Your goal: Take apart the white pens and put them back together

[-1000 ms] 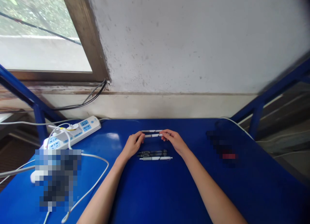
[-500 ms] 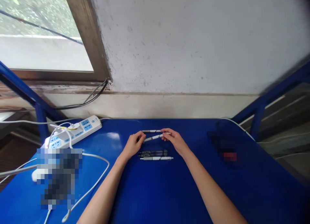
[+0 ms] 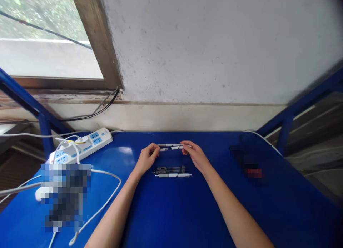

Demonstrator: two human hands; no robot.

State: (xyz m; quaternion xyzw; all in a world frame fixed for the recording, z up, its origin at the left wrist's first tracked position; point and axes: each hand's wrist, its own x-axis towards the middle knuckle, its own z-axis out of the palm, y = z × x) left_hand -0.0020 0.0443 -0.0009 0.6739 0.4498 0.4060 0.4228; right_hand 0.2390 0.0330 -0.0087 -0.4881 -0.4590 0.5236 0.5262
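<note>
Two white-and-grey pens lie or hang side by side between my hands, near the back of the blue table. My left hand [image 3: 147, 157] pinches the left end of the nearer pen [image 3: 175, 148], and my right hand [image 3: 195, 154] grips its right end. Just behind it runs the farther pen [image 3: 170, 145], its ends close to my fingertips. Closer to me, two dark pens [image 3: 171, 168] rest one beside the other. A white pen with a grey grip [image 3: 175, 175] lies in front of them, roughly parallel.
On the left of the blue table [image 3: 171, 212] is a white power strip [image 3: 100, 137] with plugs and looping white cables [image 3: 114, 175]. Blurred-out items lie at left and right. A wall and window stand behind; blue frame bars [image 3: 286, 130] flank the table.
The nearer held pen has moved slightly back and levelled out, closer to the farther pen. My right hand has shifted a little to the right. The three front pens are unmoved.
</note>
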